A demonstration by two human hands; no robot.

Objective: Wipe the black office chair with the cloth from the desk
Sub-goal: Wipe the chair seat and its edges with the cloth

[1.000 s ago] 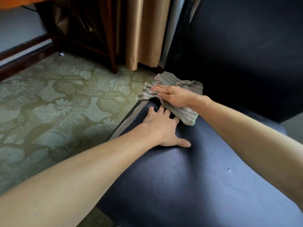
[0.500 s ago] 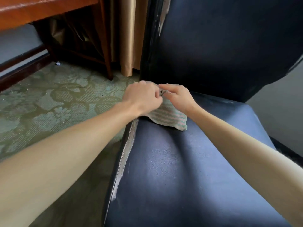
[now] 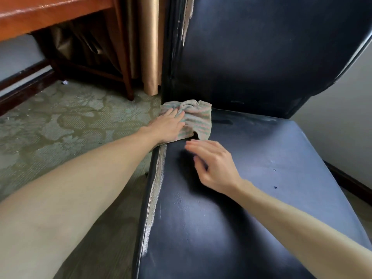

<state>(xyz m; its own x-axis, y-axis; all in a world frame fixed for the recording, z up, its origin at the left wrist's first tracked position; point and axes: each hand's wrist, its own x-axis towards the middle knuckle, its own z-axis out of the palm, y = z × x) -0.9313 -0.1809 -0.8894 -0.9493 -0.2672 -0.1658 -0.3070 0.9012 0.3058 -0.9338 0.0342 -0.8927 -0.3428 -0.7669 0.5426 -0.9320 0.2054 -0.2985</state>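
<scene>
The cloth (image 3: 198,117) is a thin striped rag, and it looks light, soft and limp. From its bunched folds, expect it to ruck up rather than glide if you drive it from one corner. It lies at the back left corner of the seat (image 3: 251,178), against the foot of the backrest (image 3: 261,47), and its left side seems to lap over the seat's left edge. A dark gap shows in the cloth's near edge, but you cannot tell whether it is a hole or a fold.

Take hold from above, with a flat palm over the middle of the cloth so the whole pad moves together. The chair (image 3: 221,228) has a smooth, firm covering, so the rag should slide easily. The worn strip (image 3: 156,188) along the seat's left edge looks rough and flaky and may snag it.

Your left hand (image 3: 168,125) lies flat on the left part of the cloth with fingers straight and together, pointing toward the backrest, and the arm reaches in across the seat's left edge. Your right hand (image 3: 213,164) holds nothing. It hangs over the seat just in front of the cloth with fingers loose and slightly bent. It is blurred, so you cannot tell whether it touches the seat.
</scene>
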